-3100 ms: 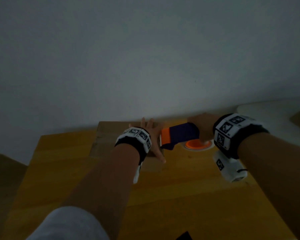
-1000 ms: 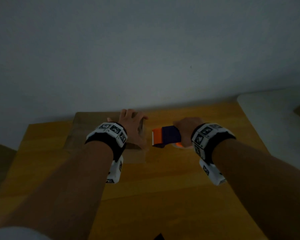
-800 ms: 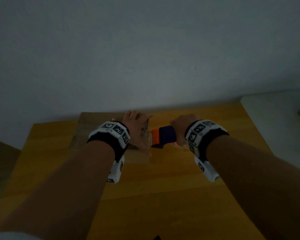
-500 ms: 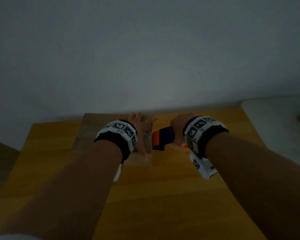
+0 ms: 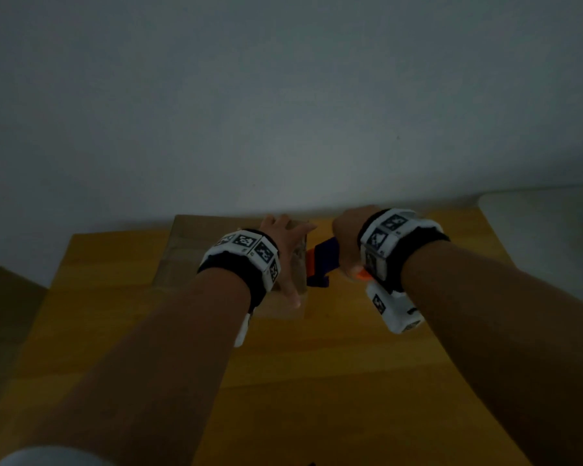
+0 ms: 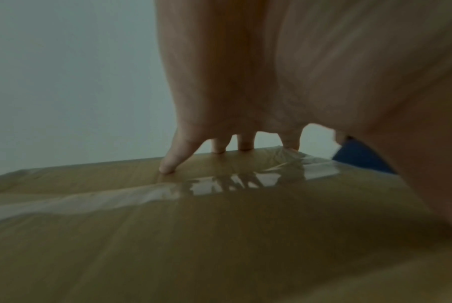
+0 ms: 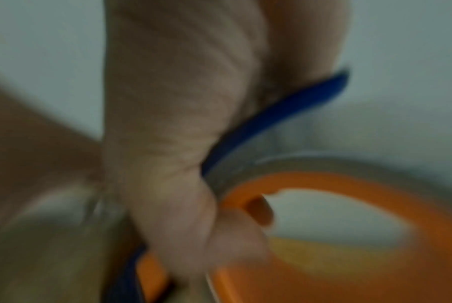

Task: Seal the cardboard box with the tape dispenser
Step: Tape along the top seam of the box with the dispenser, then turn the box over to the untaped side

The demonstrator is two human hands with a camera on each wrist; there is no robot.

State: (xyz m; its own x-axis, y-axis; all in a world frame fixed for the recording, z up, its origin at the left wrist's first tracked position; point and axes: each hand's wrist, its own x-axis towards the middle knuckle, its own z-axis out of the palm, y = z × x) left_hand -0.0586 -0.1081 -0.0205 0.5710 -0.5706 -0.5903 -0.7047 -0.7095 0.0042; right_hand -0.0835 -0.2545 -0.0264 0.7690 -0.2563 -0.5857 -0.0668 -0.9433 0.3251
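Grey wall, dim light; wooden surface (image 5: 317,381) beneath.

Item 1 — cardboard box (image 5: 196,250): sits at the far edge of the surface, against the wall. A strip of clear tape (image 6: 219,184) lies glossy and slightly wrinkled across its top and reaches the right edge.

Item 2 — left hand (image 5: 283,253): flat, fingers (image 6: 172,162) straight, pressing the taped top.

Item 3 — tape dispenser (image 5: 320,264): blue and orange, just beside the box's right edge, gripped in the curled right hand (image 5: 347,240).

Change: half a second back the dispenser sat level at the edge; its nose now tips down over the box's side. Judged, the top pass is finished and the strip is being carried down the side or cut — pressing it flat probably comes next.
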